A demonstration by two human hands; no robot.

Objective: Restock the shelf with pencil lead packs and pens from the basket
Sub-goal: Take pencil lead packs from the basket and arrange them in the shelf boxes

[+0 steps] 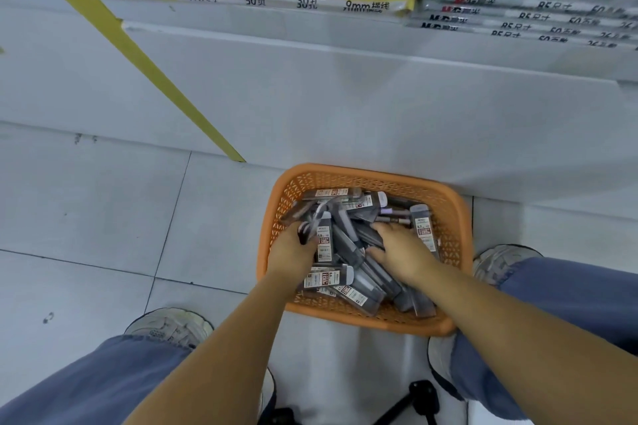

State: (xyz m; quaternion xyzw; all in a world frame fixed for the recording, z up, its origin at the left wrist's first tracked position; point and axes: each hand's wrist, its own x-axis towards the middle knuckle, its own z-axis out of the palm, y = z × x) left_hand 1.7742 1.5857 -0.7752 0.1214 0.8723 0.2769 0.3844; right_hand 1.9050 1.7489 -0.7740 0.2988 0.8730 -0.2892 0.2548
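Pale floor tiles carry an orange basket (362, 179) against the shelf (310, 55) base, full of lead packs (324, 241), left hand (293, 248) clamped on several, right hand (400, 248) spread open over them, restocking apparently barely begun.

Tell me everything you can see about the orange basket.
The basket is orange, looks like plastic, and is rectangular with rounded corners, lattice-cut walls and a smooth rim. It sits upright on the pale tiled floor, close against the white shelf base, between the person's feet. It is heaped with grey lead packs lying at all angles. Both hands are inside: the left hand grips packs, the right hand rests flat on the pile.
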